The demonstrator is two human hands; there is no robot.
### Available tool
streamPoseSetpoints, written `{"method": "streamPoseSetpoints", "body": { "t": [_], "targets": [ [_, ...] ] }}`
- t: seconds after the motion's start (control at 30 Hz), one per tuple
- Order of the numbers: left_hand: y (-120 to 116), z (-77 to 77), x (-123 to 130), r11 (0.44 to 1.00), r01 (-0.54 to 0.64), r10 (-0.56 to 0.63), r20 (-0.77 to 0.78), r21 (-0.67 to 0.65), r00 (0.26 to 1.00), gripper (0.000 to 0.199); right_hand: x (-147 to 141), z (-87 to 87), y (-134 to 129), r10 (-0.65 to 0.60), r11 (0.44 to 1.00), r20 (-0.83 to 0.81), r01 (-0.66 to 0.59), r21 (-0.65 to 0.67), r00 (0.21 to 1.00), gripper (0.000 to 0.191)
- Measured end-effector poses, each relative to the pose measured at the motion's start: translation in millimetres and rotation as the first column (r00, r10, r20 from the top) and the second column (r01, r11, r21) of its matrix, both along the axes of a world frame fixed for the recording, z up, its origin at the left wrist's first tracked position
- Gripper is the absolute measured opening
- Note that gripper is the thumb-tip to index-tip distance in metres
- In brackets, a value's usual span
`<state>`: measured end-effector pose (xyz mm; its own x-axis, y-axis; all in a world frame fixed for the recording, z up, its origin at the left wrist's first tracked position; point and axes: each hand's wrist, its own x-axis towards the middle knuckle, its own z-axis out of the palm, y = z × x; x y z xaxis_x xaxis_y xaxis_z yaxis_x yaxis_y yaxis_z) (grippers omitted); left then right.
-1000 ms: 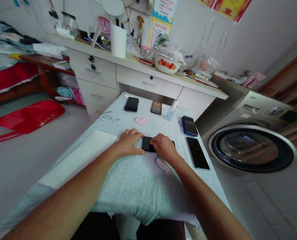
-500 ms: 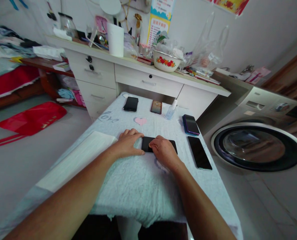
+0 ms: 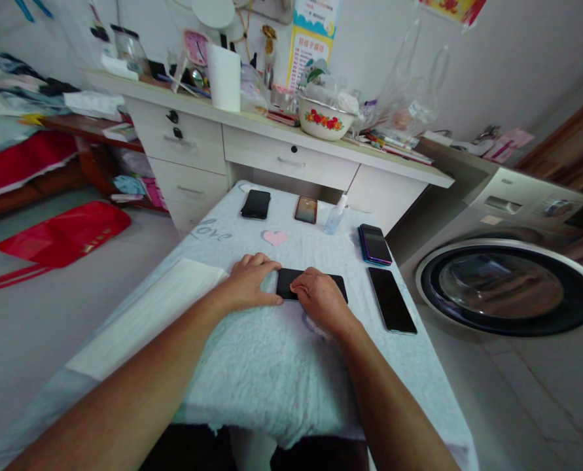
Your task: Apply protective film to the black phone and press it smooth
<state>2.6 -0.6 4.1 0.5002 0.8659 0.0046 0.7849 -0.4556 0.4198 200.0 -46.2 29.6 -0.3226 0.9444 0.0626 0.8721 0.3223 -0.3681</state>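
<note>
A black smartphone (image 3: 284, 281) lies flat and sideways on the cloth-covered table (image 3: 271, 366) in front of me. My left hand (image 3: 252, 281) rests at its left end, thumb on the near corner and forefinger on the far corner, bracing it. Over the middle of the dark screen, my right hand (image 3: 319, 294) is closed with its fingertips bunched and pressed down. Whatever those fingers pinch is too hidden to name. To the right are another black phone (image 3: 392, 299) and a small stack of phones (image 3: 374, 244).
A clear spray bottle (image 3: 335, 214), a brownish phone (image 3: 305, 209) and a black phone (image 3: 256, 204) are at the table's far end. A folded white cloth or paper (image 3: 148, 320) lies along the left. Beyond stand a white desk (image 3: 291, 154) and a washing machine (image 3: 507, 261).
My right fingertips have shifted very slightly left on the screen. My left hand keeps its place at the phone's end. The camera view has moved a little.
</note>
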Motion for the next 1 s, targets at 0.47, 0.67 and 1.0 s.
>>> {"method": "streamPoseSetpoints", "body": {
  "t": [0.47,0.67,1.0],
  "targets": [
    [1,-1.5,-2,1.000,0.009,-0.009,-0.001,0.014,1.000,0.073,10,-9.9,14,-0.286,0.957,0.051,0.282,0.072,0.957,0.026],
    [0,0.1,-1,1.000,0.001,-0.001,-0.006,0.010,1.000,0.073,11,-10.7,15,-0.296,0.954,0.078,0.291,0.071,0.952,0.027],
    [-1,2.4,0,1.000,-0.003,0.003,-0.002,-0.004,1.000,0.075,-1,-3.3,6,-0.142,0.989,0.011,0.142,0.050,0.990,0.025]
  ]
}}
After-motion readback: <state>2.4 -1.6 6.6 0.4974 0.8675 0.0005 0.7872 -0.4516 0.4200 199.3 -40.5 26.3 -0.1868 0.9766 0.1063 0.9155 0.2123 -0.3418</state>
